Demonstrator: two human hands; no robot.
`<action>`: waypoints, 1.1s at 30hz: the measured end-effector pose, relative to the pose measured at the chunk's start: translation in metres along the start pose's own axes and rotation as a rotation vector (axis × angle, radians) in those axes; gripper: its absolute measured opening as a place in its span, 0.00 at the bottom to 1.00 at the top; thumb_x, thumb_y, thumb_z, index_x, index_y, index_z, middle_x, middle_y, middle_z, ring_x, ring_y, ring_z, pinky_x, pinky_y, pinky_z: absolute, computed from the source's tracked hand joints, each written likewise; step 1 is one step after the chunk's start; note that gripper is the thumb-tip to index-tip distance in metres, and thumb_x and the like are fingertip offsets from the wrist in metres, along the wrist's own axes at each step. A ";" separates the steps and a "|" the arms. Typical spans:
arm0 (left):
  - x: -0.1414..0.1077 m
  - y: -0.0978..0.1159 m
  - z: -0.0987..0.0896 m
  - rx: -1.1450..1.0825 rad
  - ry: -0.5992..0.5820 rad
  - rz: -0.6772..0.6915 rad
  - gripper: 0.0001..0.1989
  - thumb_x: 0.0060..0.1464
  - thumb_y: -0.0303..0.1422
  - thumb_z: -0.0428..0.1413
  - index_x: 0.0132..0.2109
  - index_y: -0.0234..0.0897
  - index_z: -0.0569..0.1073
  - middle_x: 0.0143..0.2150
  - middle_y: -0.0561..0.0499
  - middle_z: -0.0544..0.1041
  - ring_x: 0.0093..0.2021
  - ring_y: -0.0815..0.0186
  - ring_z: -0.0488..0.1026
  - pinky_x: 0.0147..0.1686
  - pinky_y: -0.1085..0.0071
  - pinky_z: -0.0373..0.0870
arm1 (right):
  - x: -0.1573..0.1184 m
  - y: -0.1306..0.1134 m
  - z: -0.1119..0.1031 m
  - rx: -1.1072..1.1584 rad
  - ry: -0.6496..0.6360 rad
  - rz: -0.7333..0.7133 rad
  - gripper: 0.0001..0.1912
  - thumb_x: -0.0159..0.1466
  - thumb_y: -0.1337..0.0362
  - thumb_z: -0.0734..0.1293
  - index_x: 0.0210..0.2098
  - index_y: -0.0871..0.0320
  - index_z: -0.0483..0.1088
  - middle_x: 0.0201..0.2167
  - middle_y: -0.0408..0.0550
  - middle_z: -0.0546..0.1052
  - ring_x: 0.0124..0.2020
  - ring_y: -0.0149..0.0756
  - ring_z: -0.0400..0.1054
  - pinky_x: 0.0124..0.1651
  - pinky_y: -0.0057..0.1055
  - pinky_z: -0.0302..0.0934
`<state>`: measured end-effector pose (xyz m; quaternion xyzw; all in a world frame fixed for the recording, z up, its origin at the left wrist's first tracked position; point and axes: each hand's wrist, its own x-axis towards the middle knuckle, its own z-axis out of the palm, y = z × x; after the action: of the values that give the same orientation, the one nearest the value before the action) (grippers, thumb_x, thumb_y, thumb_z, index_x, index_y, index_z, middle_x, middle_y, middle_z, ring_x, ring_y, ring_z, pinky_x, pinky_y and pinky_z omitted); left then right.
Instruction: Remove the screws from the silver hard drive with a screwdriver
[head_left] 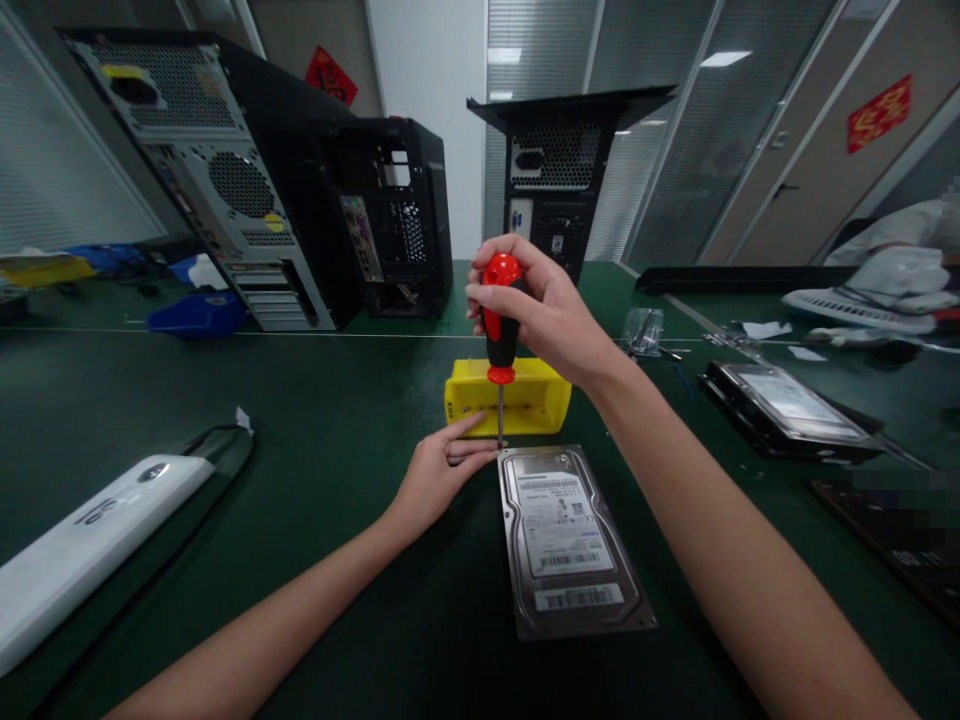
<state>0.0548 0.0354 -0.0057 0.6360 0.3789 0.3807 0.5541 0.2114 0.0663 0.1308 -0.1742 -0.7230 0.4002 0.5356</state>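
A silver hard drive (pixel 570 540) lies flat on the green table in front of me, label up. My right hand (pixel 536 305) grips a red and black screwdriver (pixel 500 330) held upright, its tip at the drive's far left corner. My left hand (pixel 442 470) rests on the table beside that corner, fingers pinched around the screwdriver's shaft near the tip. A yellow tray (pixel 525 400) stands just behind the drive.
Three computer towers (pixel 225 180) (pixel 397 215) (pixel 559 170) stand at the back. A second hard drive (pixel 787 405) lies at right, a white panel (pixel 82 545) with a black cable at left, a small plastic bag (pixel 643 330) behind. A person's sleeve (pixel 900 260) lies far right.
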 end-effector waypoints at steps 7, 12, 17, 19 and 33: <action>0.000 0.004 -0.001 0.081 0.015 -0.013 0.19 0.55 0.28 0.55 0.55 0.30 0.69 0.42 0.44 0.81 0.46 0.62 0.78 0.53 0.62 0.69 | -0.001 0.002 -0.008 0.026 -0.062 0.058 0.19 0.58 0.64 0.63 0.48 0.57 0.59 0.37 0.42 0.64 0.35 0.25 0.65 0.38 0.26 0.68; 0.000 0.005 0.000 0.092 0.014 -0.004 0.18 0.55 0.28 0.56 0.54 0.30 0.70 0.42 0.44 0.81 0.46 0.61 0.78 0.53 0.62 0.70 | -0.002 0.003 -0.005 -0.146 -0.049 0.002 0.20 0.58 0.60 0.66 0.47 0.55 0.58 0.39 0.43 0.65 0.36 0.26 0.66 0.40 0.27 0.69; 0.000 0.003 -0.001 0.109 0.010 0.012 0.18 0.55 0.29 0.56 0.53 0.29 0.70 0.43 0.44 0.81 0.46 0.62 0.78 0.53 0.63 0.70 | -0.002 0.000 -0.002 -0.154 -0.060 -0.054 0.18 0.57 0.62 0.68 0.42 0.55 0.56 0.34 0.40 0.67 0.33 0.25 0.66 0.36 0.27 0.68; 0.000 0.003 -0.001 0.113 0.008 0.018 0.18 0.56 0.29 0.56 0.53 0.29 0.70 0.43 0.44 0.81 0.46 0.62 0.78 0.53 0.63 0.70 | -0.003 -0.002 -0.002 -0.164 -0.064 -0.060 0.17 0.57 0.62 0.68 0.41 0.55 0.56 0.33 0.39 0.66 0.30 0.24 0.65 0.34 0.26 0.67; -0.003 0.005 0.002 0.148 0.021 0.049 0.22 0.52 0.28 0.59 0.55 0.27 0.69 0.43 0.43 0.81 0.45 0.60 0.78 0.50 0.64 0.73 | -0.004 -0.006 -0.002 -0.228 -0.041 -0.071 0.13 0.59 0.64 0.66 0.40 0.56 0.58 0.34 0.40 0.64 0.29 0.23 0.63 0.33 0.23 0.67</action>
<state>0.0560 0.0315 -0.0011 0.6802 0.3961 0.3717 0.4922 0.2156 0.0603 0.1334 -0.1998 -0.7803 0.2997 0.5113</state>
